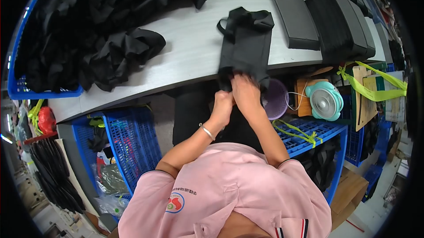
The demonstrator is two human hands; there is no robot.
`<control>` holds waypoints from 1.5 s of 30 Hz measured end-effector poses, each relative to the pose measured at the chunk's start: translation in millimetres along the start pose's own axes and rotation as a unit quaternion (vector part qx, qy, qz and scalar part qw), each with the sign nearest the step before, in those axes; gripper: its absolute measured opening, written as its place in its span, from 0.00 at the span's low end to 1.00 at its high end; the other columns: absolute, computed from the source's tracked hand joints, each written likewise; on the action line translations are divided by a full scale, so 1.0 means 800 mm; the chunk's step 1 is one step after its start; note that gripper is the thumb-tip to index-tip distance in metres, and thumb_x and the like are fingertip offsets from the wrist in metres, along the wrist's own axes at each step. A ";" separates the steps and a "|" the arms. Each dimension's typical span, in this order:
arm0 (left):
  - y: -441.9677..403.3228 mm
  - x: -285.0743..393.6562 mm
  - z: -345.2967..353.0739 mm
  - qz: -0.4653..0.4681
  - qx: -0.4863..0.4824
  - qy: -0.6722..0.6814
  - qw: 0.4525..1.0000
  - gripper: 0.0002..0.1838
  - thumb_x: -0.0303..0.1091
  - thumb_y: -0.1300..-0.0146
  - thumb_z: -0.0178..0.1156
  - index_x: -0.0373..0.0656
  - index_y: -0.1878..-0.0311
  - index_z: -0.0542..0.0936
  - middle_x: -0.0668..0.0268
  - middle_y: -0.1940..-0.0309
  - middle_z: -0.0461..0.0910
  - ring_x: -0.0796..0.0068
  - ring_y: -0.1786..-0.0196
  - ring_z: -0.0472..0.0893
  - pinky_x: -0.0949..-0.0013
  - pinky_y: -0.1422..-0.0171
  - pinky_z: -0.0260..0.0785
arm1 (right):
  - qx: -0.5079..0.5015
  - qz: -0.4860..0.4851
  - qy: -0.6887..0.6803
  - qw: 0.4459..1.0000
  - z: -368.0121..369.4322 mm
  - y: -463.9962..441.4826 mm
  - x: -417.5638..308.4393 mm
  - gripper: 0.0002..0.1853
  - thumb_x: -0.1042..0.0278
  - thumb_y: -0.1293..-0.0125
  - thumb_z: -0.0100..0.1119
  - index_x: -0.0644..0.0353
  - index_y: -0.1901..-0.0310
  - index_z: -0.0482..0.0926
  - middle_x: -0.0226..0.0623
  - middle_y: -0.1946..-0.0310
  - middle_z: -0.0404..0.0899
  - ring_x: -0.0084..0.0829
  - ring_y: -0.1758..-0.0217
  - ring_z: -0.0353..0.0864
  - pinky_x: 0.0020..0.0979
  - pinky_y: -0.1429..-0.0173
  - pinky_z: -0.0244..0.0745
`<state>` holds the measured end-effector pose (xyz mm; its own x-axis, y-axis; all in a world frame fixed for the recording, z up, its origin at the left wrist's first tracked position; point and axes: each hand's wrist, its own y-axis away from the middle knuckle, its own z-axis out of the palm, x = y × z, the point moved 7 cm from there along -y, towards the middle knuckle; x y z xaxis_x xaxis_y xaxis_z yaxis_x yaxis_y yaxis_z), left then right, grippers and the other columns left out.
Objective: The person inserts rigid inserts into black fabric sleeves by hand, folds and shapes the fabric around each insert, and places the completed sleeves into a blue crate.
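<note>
Directly ahead of both hands, on the grey table (185, 39): black fabric piece (245, 45), laid lengthwise, with near end at the table edge, under the right hand (245, 88), and strap loop (223, 26) at the far end. At the right hand: bent over the near end, fingers toward the fabric, tips blurred. At the left hand (223, 107): curled inward, just beside the right hand, close to the same end. For either hand, cannot tell whether pinching or merely pressing. Judged as partly worked: body flattened and shaped, far end bunched, near end being handled. To the left of the hands: loose heap of black fabric (119, 57), crumpled and apparently unworked. To the right: flat dark panels (293, 17), neatly stacked. Cannot tell the total outstanding. On the pink shirt, behind the hands: round logo (175, 203) with inverted small characters, not reliably readable. On the black fabric piece: no legible label.
</note>
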<state>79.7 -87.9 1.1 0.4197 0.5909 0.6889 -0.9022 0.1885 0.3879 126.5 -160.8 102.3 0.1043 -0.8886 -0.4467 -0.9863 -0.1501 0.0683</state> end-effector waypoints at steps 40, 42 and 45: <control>-0.110 0.181 0.092 0.352 -0.063 -0.819 0.449 0.57 0.68 0.45 0.64 0.35 0.24 0.56 0.49 0.22 0.53 0.51 0.19 0.48 0.42 0.21 0.40 | 0.301 0.090 -0.343 0.885 -0.030 0.111 0.098 0.38 0.63 0.42 0.72 0.65 0.32 0.64 0.49 0.37 0.70 0.41 0.42 0.76 0.37 0.38 0.72; -0.094 0.157 0.093 0.338 -0.081 -0.815 0.463 0.60 0.66 0.44 0.65 0.36 0.22 0.49 0.49 0.20 0.47 0.51 0.18 0.44 0.41 0.20 0.37 | 0.088 0.211 -0.694 0.683 0.012 0.097 0.097 0.27 0.66 0.37 0.69 0.62 0.38 0.73 0.31 0.51 0.80 0.26 0.54 0.80 0.29 0.43 0.76; -0.072 0.132 0.098 0.342 -0.093 -0.818 0.454 0.57 0.60 0.40 0.65 0.37 0.21 0.46 0.46 0.20 0.45 0.48 0.18 0.42 0.40 0.20 0.34 | 0.139 0.203 -0.763 0.597 0.047 0.093 0.108 0.14 0.75 0.37 0.65 0.65 0.50 0.82 0.33 0.54 0.84 0.26 0.50 0.81 0.31 0.43 0.76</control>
<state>183.9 -97.9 99.6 -0.5885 -0.7830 0.2017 -0.8067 0.5516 -0.2123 57.1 -232.3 35.3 -0.1792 0.6356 -0.7509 -0.8963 0.2093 0.3910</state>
